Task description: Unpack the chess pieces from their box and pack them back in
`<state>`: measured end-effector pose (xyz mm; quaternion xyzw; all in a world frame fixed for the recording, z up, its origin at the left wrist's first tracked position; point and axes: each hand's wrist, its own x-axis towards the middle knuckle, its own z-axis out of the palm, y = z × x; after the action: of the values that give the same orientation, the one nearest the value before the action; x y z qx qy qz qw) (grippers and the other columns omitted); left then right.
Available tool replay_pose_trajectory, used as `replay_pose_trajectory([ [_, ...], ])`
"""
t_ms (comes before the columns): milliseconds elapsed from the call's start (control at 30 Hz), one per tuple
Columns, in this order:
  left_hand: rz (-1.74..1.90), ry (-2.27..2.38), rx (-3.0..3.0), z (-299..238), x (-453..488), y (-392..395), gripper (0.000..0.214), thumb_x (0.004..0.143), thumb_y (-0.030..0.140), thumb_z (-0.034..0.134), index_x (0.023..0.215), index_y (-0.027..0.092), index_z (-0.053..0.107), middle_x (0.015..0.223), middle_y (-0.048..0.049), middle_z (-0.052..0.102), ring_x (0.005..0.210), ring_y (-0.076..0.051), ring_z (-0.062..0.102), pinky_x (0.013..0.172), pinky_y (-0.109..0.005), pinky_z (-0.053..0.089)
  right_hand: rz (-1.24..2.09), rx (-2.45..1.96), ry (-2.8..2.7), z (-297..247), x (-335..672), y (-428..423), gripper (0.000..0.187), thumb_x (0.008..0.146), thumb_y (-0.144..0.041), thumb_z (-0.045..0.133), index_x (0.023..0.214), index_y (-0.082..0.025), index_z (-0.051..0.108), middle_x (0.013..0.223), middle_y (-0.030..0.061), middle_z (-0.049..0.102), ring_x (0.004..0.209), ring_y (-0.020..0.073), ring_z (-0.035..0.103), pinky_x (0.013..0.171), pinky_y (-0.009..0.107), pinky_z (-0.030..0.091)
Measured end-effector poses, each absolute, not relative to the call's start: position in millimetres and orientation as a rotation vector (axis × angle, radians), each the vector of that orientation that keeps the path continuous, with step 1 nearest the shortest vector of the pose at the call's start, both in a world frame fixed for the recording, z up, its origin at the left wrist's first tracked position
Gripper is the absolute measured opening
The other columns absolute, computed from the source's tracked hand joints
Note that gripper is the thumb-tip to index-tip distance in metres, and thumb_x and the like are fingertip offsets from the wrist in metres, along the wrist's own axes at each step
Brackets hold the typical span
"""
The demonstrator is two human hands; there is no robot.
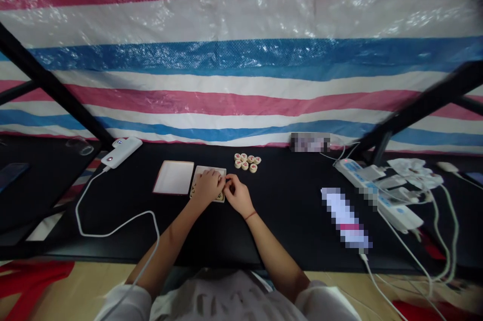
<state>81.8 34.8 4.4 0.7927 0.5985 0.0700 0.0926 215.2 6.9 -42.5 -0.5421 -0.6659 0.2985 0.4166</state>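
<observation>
Currently, box (199,171) is part-covered by left hand (209,185), fingers close together; right hand (238,195) is curled beside it, any pinch can't be told. Pieces (220,197) inside could be spilled if box gets knocked.

One head cam here, looking forward and down past the wearer's own white shirt (226,301) at the left hand (207,186) and right hand (242,201) over the black table (290,215). Pretty wide too, so hands look smallish mid-frame, with the striped sheet (241,79) filling the upper half.
</observation>
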Motion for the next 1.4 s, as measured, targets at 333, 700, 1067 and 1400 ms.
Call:
replay_pose_trajectory([
  [333, 0.841, 1.436, 2.113, -3, 73, 27, 0.015, 0.089, 0.028, 0.054, 0.099, 0.020, 0.062, 0.096, -0.0038, 0.067, 0.083, -0.016, 0.063, 0.080, -0.030, 0.048, 0.562, -1.215, -1.616, -38, 217, 0, 0.027, 0.082, -0.026, 0.057, 0.109, -0.020, 0.056, 0.095, 0.0044, 0.060, 0.067, 0.0127, 0.053, 0.068, 0.027, 0.049],
  [700, 1.637, 1.156, 2.179, -18, 92, -10, 0.013, 0.090, 0.019, 0.057, 0.102, 0.019, 0.061, 0.093, -0.0055, 0.070, 0.089, -0.017, 0.067, 0.082, -0.032, 0.056, 0.050, -1.535, -1.373, -42, 250, -4, 0.022, 0.086, -0.033, 0.056, 0.102, -0.018, 0.061, 0.088, 0.0056, 0.066, 0.074, 0.0175, 0.058, 0.075, 0.033, 0.045],
  [1067, 1.668, 1.120, 2.082, -14, 99, -14, 0.021, 0.091, 0.011, 0.051, 0.106, 0.020, 0.063, 0.098, -0.0064, 0.068, 0.092, -0.016, 0.067, 0.081, -0.029, 0.058, -0.070, -2.129, -1.384, -62, 297, 31, 0.026, 0.089, -0.033, 0.053, 0.104, -0.018, 0.068, 0.103, 0.0095, 0.067, 0.090, 0.0223, 0.055, 0.071, 0.030, 0.034],
  [1400, 1.402, 1.210, 2.080, -27, 100, -18, 0.022, 0.091, 0.028, 0.056, 0.111, 0.022, 0.062, 0.097, -0.0076, 0.069, 0.086, -0.019, 0.066, 0.080, -0.035, 0.055, 0.109, -1.642, -1.318, -37, 278, 18, 0.029, 0.090, -0.038, 0.050, 0.100, -0.017, 0.067, 0.087, 0.0077, 0.067, 0.076, 0.0196, 0.058, 0.073, 0.034, 0.046],
])
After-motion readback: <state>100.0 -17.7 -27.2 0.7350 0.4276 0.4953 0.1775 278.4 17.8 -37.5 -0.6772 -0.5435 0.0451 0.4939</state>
